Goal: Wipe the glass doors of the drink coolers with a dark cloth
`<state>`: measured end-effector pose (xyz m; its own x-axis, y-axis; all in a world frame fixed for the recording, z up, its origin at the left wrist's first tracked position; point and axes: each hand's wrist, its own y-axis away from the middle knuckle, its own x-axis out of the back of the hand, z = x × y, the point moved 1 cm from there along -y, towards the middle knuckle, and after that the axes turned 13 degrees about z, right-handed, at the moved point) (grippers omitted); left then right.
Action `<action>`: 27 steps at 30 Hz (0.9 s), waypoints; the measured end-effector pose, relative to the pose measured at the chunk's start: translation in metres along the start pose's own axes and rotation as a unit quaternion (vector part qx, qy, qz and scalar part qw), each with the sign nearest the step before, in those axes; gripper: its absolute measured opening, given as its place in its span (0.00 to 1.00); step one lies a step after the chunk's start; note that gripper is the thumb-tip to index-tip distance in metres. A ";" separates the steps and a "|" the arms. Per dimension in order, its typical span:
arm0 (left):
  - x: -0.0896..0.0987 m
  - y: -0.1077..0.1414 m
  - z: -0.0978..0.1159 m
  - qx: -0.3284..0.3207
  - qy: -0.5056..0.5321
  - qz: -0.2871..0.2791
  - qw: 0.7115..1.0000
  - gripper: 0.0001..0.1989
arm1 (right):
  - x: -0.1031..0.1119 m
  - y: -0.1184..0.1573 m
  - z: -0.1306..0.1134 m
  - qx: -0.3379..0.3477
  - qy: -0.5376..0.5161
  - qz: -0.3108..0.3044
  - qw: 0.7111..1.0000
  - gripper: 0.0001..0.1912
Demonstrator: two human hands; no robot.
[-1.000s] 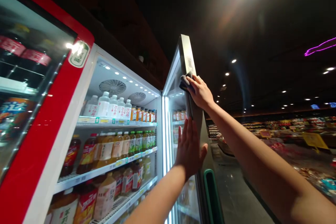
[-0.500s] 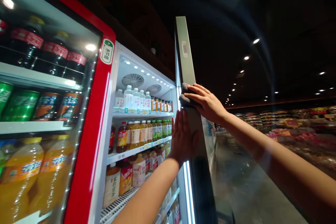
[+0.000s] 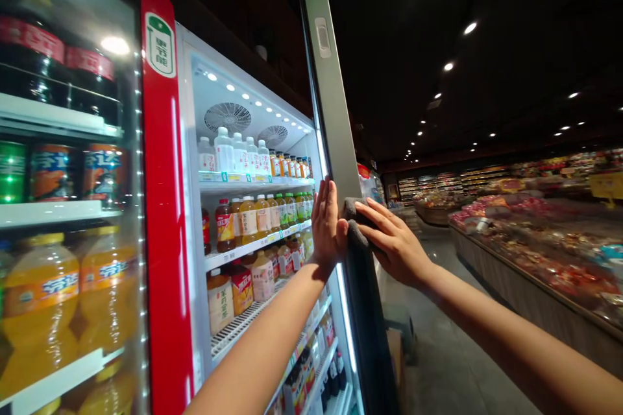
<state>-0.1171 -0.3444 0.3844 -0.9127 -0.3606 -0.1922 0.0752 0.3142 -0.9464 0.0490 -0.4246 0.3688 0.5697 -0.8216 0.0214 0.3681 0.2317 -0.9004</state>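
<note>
So the glass fridge door (image 3: 333, 110) is swung open and you're looking nearly straight at its narrow metal edge, which leans a bit, top to the left. Right hand (image 3: 392, 243) comes in from the right side and has hold of a grey cloth (image 3: 357, 233), fingers fairly straight and laid over it, a bit of a gap between them, with the cloth bunched under the fingertips against that edge, roughly halfway down the visible door. Left hand (image 3: 328, 227) is just left of it, wide open, palm facing the door, fingers up and close together, thumb poking out toward the cloth, nothing in its grip. It looks like it's resting on the door's left side, though honestly I can't tell exactly how much of the palm touches. Behind and left of the hands is the lit white fridge (image 3: 186, 91): clear bottles (image 3: 238, 154) with pale caps on the top shelf, tea bottles (image 3: 249, 217) in a row on the next one, chunkier bottles on the shelf below. Nearer on the far left there's a red cooler (image 3: 170, 240) with a green and white sticker (image 3: 160, 45), and dark sodas, cans and orange drinks (image 3: 41, 292) behind its glass. Over on the right, a grey floor (image 3: 438, 350) runs back past a long display (image 3: 545, 266) piled with goods, kinda blurry, under a dark ceiling with small spotlights (image 3: 448, 67).
</note>
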 end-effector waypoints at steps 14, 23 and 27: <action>0.026 -0.014 0.009 -0.067 -0.136 -0.179 0.972 0.40 | -0.021 0.095 -0.075 -0.144 -0.098 0.033 0.984 0.38; 0.067 -0.019 -0.017 -0.064 -0.183 -0.193 0.962 0.38 | -0.088 0.037 -0.068 -0.239 -0.231 0.160 0.929 0.30; 0.092 -0.019 -0.027 -0.073 -0.217 -0.209 0.951 0.40 | -0.121 0.011 -0.051 -0.245 -0.271 0.174 0.914 0.29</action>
<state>-0.2136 -0.3599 0.3918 -0.5961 -0.7996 0.0728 -0.3423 0.1711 -0.9239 -0.0536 -0.3490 0.3342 0.9194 -0.3317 -0.2112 -0.2028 0.0604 -0.9774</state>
